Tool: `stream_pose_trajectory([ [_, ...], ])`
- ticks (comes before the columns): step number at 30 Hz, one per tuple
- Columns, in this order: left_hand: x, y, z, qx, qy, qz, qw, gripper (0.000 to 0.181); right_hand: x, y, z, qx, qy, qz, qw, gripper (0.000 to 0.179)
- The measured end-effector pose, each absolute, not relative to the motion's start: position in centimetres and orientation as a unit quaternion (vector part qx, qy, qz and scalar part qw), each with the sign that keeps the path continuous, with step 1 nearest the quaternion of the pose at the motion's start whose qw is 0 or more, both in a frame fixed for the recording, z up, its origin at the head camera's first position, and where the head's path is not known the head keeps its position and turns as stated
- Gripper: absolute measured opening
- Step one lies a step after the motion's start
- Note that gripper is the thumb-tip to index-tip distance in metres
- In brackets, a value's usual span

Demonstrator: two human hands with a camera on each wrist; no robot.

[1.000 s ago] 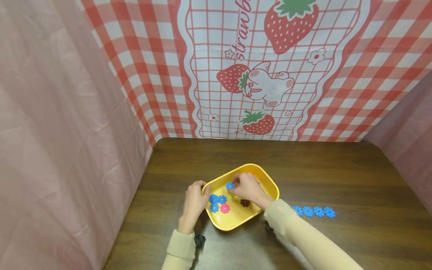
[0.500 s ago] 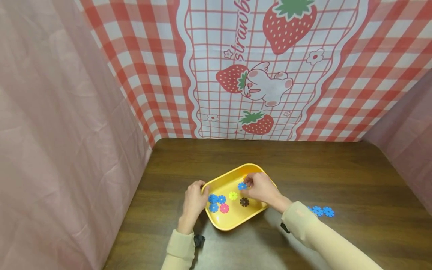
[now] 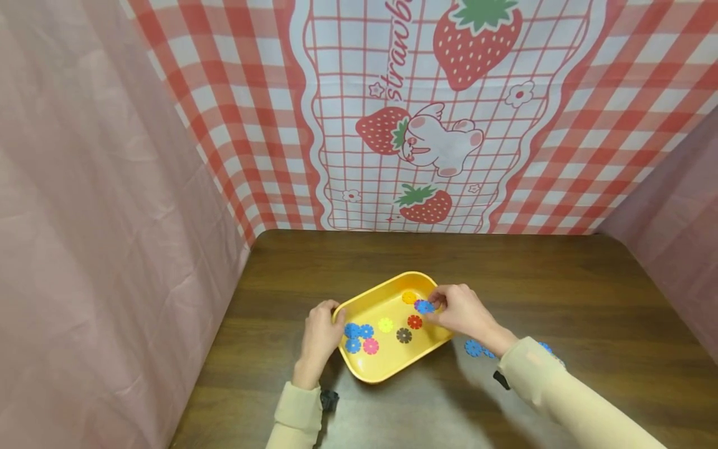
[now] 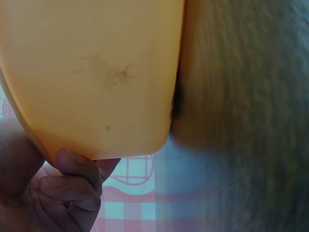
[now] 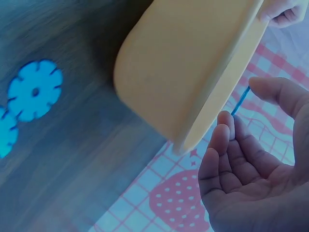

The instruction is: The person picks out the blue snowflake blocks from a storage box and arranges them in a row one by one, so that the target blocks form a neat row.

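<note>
The right hand (image 3: 462, 312) pinches a blue disc (image 3: 424, 306) between thumb and fingertips at the right-hand end of the yellow tub (image 3: 387, 366), with the disc to the left of the hand. On the table (image 3: 314, 262), to the right of the tub and nearer the person, lie more blue discs (image 3: 473, 348), spread left to right and partly hidden by the right sleeve (image 3: 533, 362). The right hand is much the nearer to them. The left hand (image 3: 321, 337) grips the opposite end of the tub, thumb over the rim; the tub's long axis slants from near left to far right between the two hands.

Inside the tub, an orange disc (image 3: 409, 297) and a red disc (image 3: 414, 322) lie nearest the held one. Purple shows at the held disc's edge, too little to tell what it belongs to. A brown disc (image 3: 404, 335) and a yellow disc (image 3: 386, 325) sit mid-tub; a pink disc (image 3: 371, 346) lies by a blue cluster (image 3: 352, 330) near the left hand.

The right wrist view adds that the pinched disc stands edge-on, with the other fingers bent below it. The left wrist view shows curled fingers at the tub's outer wall, which the head view hides.
</note>
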State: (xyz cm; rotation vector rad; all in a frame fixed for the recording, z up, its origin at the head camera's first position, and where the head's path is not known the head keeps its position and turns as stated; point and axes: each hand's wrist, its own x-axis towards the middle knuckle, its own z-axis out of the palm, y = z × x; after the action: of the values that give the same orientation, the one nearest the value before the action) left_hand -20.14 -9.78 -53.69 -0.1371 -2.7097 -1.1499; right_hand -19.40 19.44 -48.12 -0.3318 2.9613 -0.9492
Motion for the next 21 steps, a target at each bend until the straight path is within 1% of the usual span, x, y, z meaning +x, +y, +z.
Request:
stream_pose_trajectory([
  [4, -20.1, -9.7, -53.6, -0.042, -0.915, -0.391, 0.089, 0.013, -19.0, 20.5, -47.9, -0.104, 0.948, -0.300, 0.005, 0.026],
  [10, -20.2, -9.7, -53.8, -0.046, -0.915, -0.389, 0.098, 0.011, -18.4, 22.5, -47.4, -0.107, 0.951, -0.288, -0.013, 0.023],
  [21, -20.2, -9.7, -53.9, -0.046, -0.915, -0.387, 0.103, 0.011, -17.4, 25.8, -47.1, -0.086, 0.957, -0.277, -0.027, 0.027],
])
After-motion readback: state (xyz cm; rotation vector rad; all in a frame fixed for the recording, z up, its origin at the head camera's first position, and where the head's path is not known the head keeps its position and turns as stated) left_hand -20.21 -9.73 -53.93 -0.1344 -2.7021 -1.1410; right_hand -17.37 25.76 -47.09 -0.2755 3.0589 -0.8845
